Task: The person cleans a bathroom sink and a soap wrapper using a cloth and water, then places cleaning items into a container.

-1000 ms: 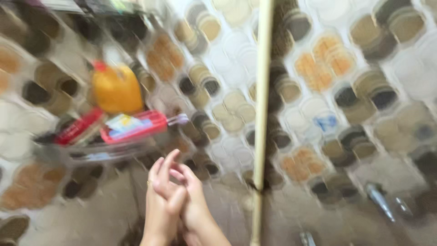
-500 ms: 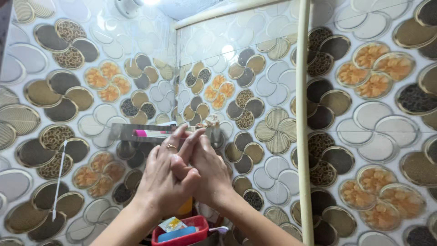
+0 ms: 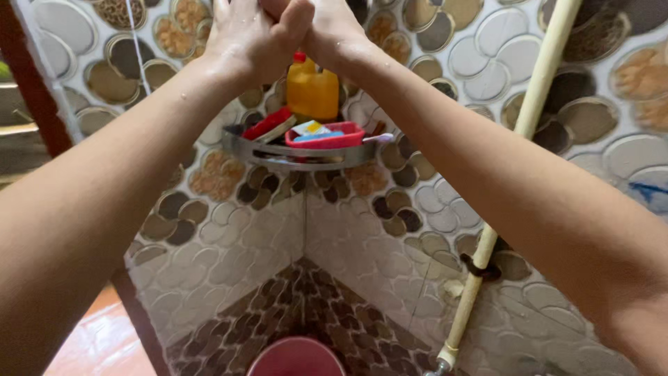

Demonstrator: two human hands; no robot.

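Because both forearms filled the lower left and right of the frame, much of the wall behind them was hidden, and the fingertips were cut off by the top edge. Two hands were in view: the left hand [image 3: 250,35] and the right hand [image 3: 327,28] were pressed together at the upper centre, palms and fingers clasped around each other, wet with droplets. Each grip was closed on the other hand and held no object; how the fingers lay above the frame edge could not be told.

At the bottom centre, one red bucket [image 3: 296,358] showed only its rounded upper rim, the rest cut off. One cream pipe [image 3: 515,160] ran slantwise down the right side, with one dark clip around it low down; its fitting at the bottom was partly out of frame.

Farther back, just below the hands, one metal corner shelf [image 3: 278,151] was fixed where two tiled walls [image 3: 431,209] met. On it stood one orange bottle [image 3: 313,90] with a red cap, close beneath the clasped hands but apart from them. Beside it lay one red tray [image 3: 327,139] with a small packet and a blue item inside, hard to make out, and one red flat thing [image 3: 268,124] at the shelf's left. A pale handle stuck out at the tray's right end.

At the far left edge, a dark red door frame [image 3: 31,83] was only partly seen.
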